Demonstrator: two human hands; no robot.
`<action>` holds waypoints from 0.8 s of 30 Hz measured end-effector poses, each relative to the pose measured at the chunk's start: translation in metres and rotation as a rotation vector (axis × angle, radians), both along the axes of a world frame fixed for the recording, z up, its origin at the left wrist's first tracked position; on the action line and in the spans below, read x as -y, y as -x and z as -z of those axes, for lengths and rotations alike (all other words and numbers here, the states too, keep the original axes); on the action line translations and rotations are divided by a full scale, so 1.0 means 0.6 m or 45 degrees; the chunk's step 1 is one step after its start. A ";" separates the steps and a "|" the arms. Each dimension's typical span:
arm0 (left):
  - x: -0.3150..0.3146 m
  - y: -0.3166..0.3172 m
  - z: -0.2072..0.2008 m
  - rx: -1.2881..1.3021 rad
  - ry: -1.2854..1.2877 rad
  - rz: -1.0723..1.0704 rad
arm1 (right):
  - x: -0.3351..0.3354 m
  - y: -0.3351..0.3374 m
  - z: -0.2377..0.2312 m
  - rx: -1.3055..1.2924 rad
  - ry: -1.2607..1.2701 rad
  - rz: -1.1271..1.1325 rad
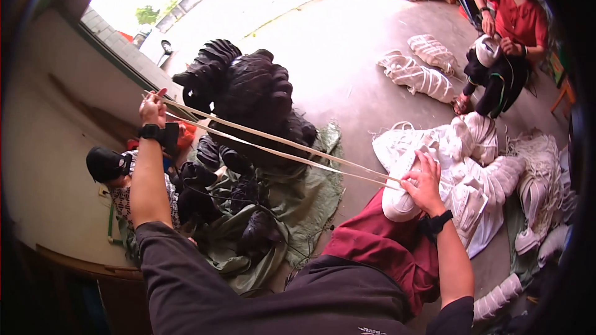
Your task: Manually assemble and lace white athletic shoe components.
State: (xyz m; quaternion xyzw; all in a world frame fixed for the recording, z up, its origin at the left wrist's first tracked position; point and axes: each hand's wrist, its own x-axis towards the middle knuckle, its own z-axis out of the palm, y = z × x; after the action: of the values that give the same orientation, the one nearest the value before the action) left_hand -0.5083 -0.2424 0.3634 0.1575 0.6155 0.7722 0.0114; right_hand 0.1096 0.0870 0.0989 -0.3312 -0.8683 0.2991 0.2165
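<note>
My left hand [153, 110], raised far out to the left, is closed round the ends of a long cream shoelace [273, 136]. Its two flat strands stretch taut across the view to a white shoe [398, 206] by my right knee. My right hand [424, 183] grips that shoe, thumb and fingers beside the spot where the strands meet it. Part of the shoe is hidden under the hand. Just right of it lies a heap of white shoes [478, 189], some on white cloth.
Black shoes [257, 90] are piled high ahead on a green tarp [316, 192]. At left sits a person in a black cap [107, 164]. A person in a red top [518, 15] works on a white shoe at far right. Bundled white shoes [419, 77] lie on the concrete floor.
</note>
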 end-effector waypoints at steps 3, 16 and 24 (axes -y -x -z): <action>0.015 -0.069 -0.043 -0.035 0.091 -0.045 | 0.015 0.000 -0.010 -0.016 0.015 -0.004; 0.041 -0.082 -0.055 -0.095 -0.035 0.099 | 0.037 -0.004 0.000 -0.047 -0.033 0.086; 0.056 -0.058 -0.051 -0.004 -0.090 0.138 | 0.041 0.005 -0.001 -0.028 -0.077 0.136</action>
State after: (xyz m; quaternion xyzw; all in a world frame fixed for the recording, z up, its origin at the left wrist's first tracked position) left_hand -0.4736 -0.2761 0.3938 0.1919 0.5786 0.7913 0.0466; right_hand 0.1066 0.0622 0.0996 -0.3670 -0.8557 0.2645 0.2515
